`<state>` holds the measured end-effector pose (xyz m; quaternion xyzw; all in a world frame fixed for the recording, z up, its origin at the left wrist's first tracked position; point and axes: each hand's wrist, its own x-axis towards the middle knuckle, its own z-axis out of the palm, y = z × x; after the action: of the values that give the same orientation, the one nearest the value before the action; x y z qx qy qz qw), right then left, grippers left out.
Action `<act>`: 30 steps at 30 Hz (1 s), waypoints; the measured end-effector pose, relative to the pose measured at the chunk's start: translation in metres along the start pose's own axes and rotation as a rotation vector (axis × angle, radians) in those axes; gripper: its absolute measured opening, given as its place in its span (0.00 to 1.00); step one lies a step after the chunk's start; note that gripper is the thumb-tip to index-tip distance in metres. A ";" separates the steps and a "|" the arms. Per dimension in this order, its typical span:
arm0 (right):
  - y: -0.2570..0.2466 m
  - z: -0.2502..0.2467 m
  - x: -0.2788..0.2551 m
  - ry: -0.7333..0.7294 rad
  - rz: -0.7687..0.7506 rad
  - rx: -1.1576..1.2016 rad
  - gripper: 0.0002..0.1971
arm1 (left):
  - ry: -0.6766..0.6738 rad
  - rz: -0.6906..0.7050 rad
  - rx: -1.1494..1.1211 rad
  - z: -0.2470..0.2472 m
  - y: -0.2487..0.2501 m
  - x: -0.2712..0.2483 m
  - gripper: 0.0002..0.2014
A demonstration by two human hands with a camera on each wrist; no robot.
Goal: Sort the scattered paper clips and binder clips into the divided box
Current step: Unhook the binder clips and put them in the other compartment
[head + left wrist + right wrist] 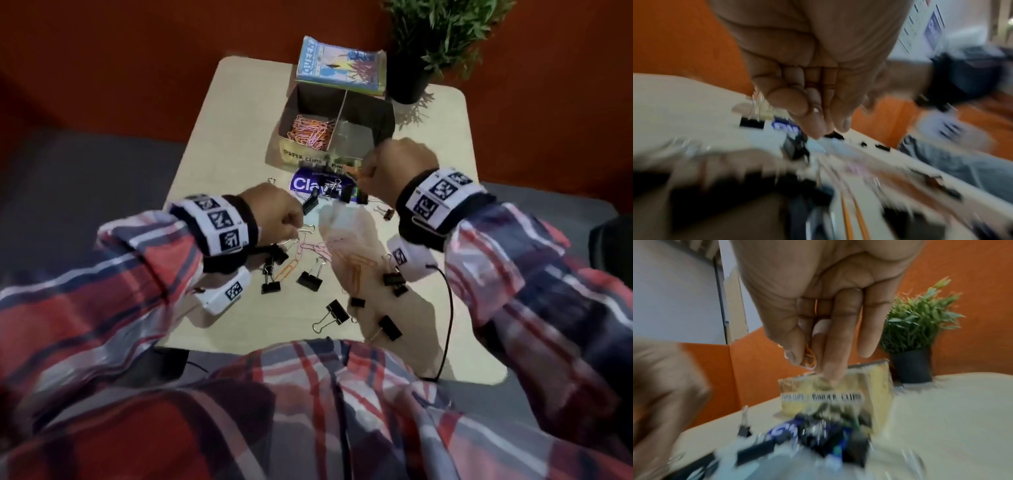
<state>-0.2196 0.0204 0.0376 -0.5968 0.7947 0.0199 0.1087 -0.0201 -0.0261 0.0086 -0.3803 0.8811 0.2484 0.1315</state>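
The divided box [294,156] stands at the table's far middle. Its left compartment holds a heap of pink and orange paper clips [311,132]; the right compartment looks dark and bare. My right hand [363,178] hovers at the box's front wall [875,382] and pinches orange paper clips [808,361] between thumb and forefinger. My left hand [297,222] is over the scattered pile with fingers curled against the thumb [818,123]; nothing shows between them. Black binder clips [310,275] and loose paper clips [287,269] lie across the near table.
A clear plastic bag [346,236] lies over some clips. A blue printed packet [305,185] sits in front of the box. A booklet [342,66] and a potted plant [411,78] stand behind it. A black cable [449,308] hangs near the right wrist.
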 end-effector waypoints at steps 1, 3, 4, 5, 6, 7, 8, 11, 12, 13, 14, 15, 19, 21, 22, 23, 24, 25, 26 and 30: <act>-0.004 -0.008 0.010 0.053 -0.014 0.001 0.09 | -0.041 0.013 0.050 0.008 0.000 -0.004 0.06; -0.016 -0.021 0.033 0.149 -0.044 0.013 0.11 | -0.088 0.031 0.157 0.022 0.002 -0.010 0.07; -0.024 -0.025 0.044 0.180 -0.052 0.009 0.11 | -0.085 0.052 0.194 0.026 0.003 -0.013 0.09; -0.032 -0.028 0.054 0.200 -0.063 -0.007 0.12 | -0.071 0.081 0.209 0.029 0.005 -0.015 0.13; -0.039 -0.030 0.064 0.218 -0.080 -0.034 0.12 | -0.056 0.113 0.214 0.031 0.006 -0.017 0.19; -0.047 -0.032 0.071 0.238 -0.100 -0.070 0.13 | -0.046 0.133 0.212 0.032 0.007 -0.019 0.22; -0.054 -0.033 0.077 0.252 -0.117 -0.110 0.13 | -0.039 0.139 0.212 0.032 0.007 -0.021 0.24; -0.066 -0.031 0.088 0.213 -0.142 -0.226 0.14 | -0.028 0.116 0.232 0.036 0.003 -0.021 0.26; -0.067 -0.029 0.090 0.182 -0.155 -0.261 0.15 | -0.021 0.115 0.240 0.038 0.000 -0.020 0.27; -0.067 -0.026 0.091 0.157 -0.174 -0.289 0.14 | -0.007 0.118 0.247 0.040 -0.003 -0.019 0.28; -0.065 -0.024 0.091 0.134 -0.199 -0.307 0.14 | 0.004 0.118 0.253 0.041 -0.005 -0.018 0.29; -0.063 -0.021 0.089 0.121 -0.227 -0.317 0.15 | 0.016 0.116 0.258 0.040 -0.006 -0.016 0.28; -0.056 -0.022 0.080 0.121 -0.223 -0.276 0.13 | 0.026 0.158 0.303 0.036 -0.002 -0.007 0.27; -0.053 -0.027 0.069 0.136 -0.143 -0.179 0.13 | 0.009 0.203 0.322 0.033 0.003 0.001 0.24; -0.048 -0.028 0.060 0.150 -0.111 -0.151 0.14 | 0.003 0.229 0.332 0.033 0.006 0.005 0.23; -0.042 -0.027 0.048 0.158 -0.101 -0.140 0.15 | -0.001 0.248 0.339 0.033 0.008 0.009 0.22; -0.035 -0.024 0.034 0.143 -0.112 -0.141 0.16 | 0.000 0.263 0.342 0.033 0.009 0.013 0.22; -0.026 -0.018 0.018 0.102 -0.138 -0.158 0.17 | 0.006 0.273 0.344 0.033 0.011 0.016 0.22; -0.018 -0.011 0.001 0.037 -0.170 -0.195 0.19 | 0.010 0.278 0.345 0.033 0.013 0.018 0.21; -0.002 0.024 -0.055 -0.259 -0.269 -0.384 0.36 | -0.001 0.295 0.366 0.035 0.022 0.028 0.11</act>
<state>-0.1999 0.0753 0.0247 -0.6992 0.6695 0.2320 0.0957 -0.0533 -0.0112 -0.0253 -0.2172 0.9574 0.1014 0.1612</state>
